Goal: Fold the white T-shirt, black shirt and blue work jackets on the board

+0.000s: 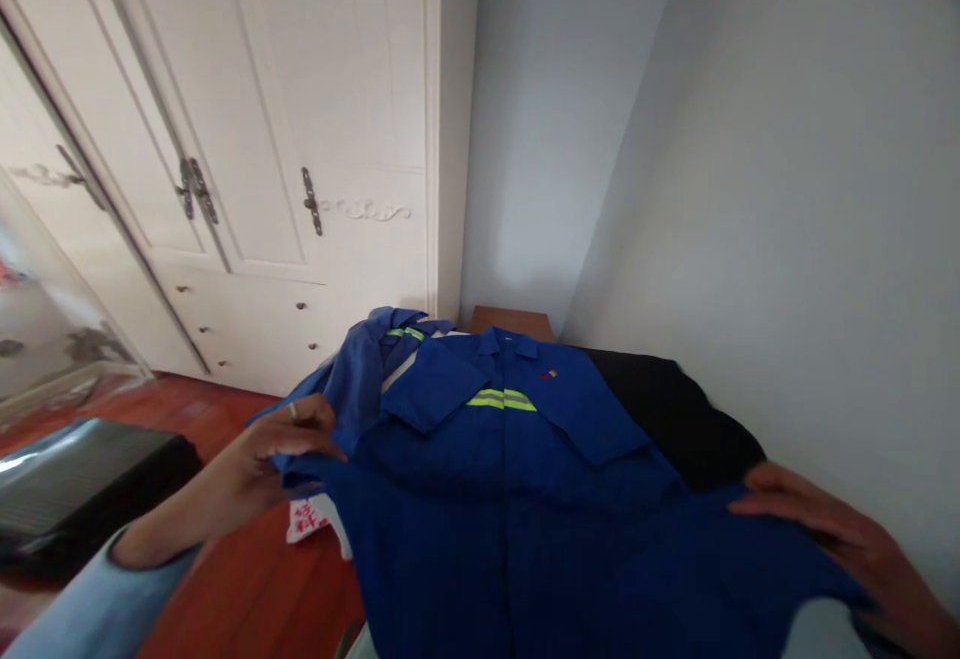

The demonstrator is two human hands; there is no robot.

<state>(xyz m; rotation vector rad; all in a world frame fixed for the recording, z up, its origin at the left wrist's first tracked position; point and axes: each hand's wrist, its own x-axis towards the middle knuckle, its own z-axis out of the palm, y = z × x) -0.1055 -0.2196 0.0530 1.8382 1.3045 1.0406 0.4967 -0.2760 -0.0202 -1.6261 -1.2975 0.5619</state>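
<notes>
A blue work jacket (517, 479) with yellow-green reflective stripes lies spread out in front of me, collar pointing away. My left hand (281, 444), a ring on one finger, pinches the jacket's left sleeve at its edge. My right hand (832, 524) rests flat on the jacket's right side with fingers spread. A second blue garment (367, 354) with the same stripes lies bunched behind the left sleeve.
A black cloth (675, 409) lies under the jacket by the grey wall on the right. A white wardrobe (285, 139) with drawers stands behind. A black case (82, 489) sits on the red wooden floor (247, 589) at the left. A white-and-red paper (307, 519) lies below the sleeve.
</notes>
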